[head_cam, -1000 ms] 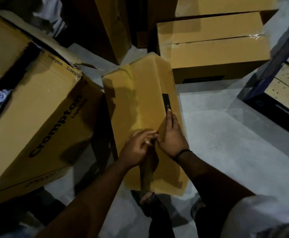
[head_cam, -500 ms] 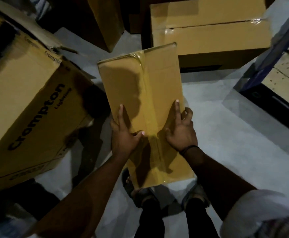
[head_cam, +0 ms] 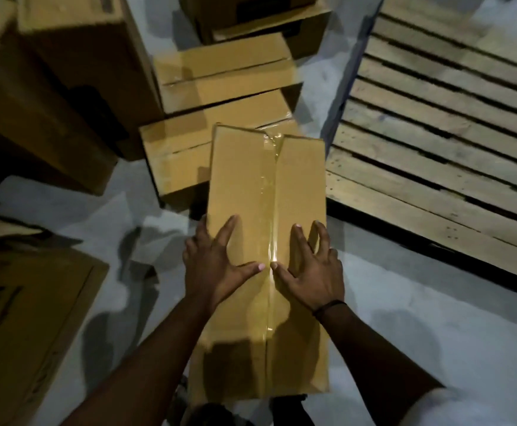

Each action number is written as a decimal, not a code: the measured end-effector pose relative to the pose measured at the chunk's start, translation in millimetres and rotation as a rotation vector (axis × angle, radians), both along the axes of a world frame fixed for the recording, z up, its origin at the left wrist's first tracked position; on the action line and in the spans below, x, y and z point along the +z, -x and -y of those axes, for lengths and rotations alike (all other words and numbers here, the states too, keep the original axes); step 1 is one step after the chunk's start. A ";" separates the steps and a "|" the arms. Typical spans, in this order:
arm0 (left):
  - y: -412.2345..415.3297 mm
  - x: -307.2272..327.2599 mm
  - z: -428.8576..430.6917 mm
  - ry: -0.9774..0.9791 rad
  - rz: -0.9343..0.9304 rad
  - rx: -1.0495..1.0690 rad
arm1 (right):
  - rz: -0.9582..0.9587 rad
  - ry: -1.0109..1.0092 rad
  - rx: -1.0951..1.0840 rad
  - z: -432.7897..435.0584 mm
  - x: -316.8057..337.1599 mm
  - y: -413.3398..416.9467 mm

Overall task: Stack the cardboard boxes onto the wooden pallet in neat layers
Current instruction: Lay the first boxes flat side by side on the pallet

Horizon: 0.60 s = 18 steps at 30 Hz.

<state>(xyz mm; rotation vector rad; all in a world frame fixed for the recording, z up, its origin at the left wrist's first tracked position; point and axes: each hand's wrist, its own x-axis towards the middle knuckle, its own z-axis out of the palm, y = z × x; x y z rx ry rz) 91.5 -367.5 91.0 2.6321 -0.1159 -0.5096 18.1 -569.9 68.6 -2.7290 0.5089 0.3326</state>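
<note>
The left grip [head_cam: 220,265] and right grip [head_cam: 309,269] lie side by side on the top of the box [head_cam: 242,186], clamped on it. Each forefinger is laid flat along the top, each thumb points inward, and the two thumb tips nearly meet at the tape [head_cam: 271,210] over the middle seam. The outer fingers of each grip hook over the box's long edges, left over left and right over right. A dark band [head_cam: 328,307] circles the right wrist.

The box is long and narrow and runs away from the person, with the grips set about halfway along it. It sits over the grey floor [head_cam: 404,318], not on the pallet [head_cam: 435,142], whose bare slats lie just right of its far corner. Its far end overlaps the far boxes [head_cam: 220,84], which are taped and lie flat. A tall box [head_cam: 51,87] stands to the left, and a printed box [head_cam: 20,318] sits at the lower left.
</note>
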 end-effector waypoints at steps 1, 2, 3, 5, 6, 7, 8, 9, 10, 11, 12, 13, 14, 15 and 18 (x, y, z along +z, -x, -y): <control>-11.0 8.5 22.3 -0.009 0.019 -0.052 | 0.005 0.005 -0.026 19.5 7.0 1.8; -21.9 18.0 46.1 -0.009 0.024 -0.102 | 0.007 0.007 -0.057 38.9 13.7 3.5; -32.2 27.8 70.7 -0.010 0.012 -0.148 | 0.006 0.007 -0.089 57.5 20.2 4.7; -47.5 46.5 120.1 -0.036 -0.024 -0.215 | 0.001 -0.005 -0.159 92.2 32.0 7.4; -53.0 54.7 142.9 -0.045 -0.031 -0.235 | 0.002 -0.013 -0.192 108.1 37.3 8.2; -58.3 62.2 164.3 -0.038 -0.027 -0.252 | 0.010 -0.022 -0.221 123.7 42.6 7.4; -63.8 67.4 184.2 -0.018 -0.022 -0.268 | 0.024 -0.026 -0.243 139.6 47.2 5.0; -70.7 71.2 202.4 0.007 -0.020 -0.284 | 0.039 -0.022 -0.261 155.2 51.2 1.1; -78.4 74.4 219.7 0.024 -0.019 -0.300 | 0.051 -0.013 -0.276 171.3 54.7 -3.7; -86.7 76.3 236.5 0.034 -0.016 -0.314 | 0.060 -0.004 -0.289 187.7 57.3 -9.4; -95.6 78.5 252.4 0.039 -0.008 -0.324 | 0.070 0.005 -0.299 203.7 59.0 -16.3; -105.1 79.7 268.0 0.045 0.001 -0.332 | 0.081 0.012 -0.308 219.6 60.2 -24.7; -115.2 78.8 282.8 0.052 0.007 -0.339 | 0.088 0.017 -0.316 235.1 60.6 -34.5; -125.4 76.9 297.5 0.060 0.011 -0.344 | 0.092 0.022 -0.326 250.3 59.7 -44.8; -159.7 63.1 340.7 0.081 0.011 -0.355 | 0.079 0.049 -0.342 296.6 52.0 -78.4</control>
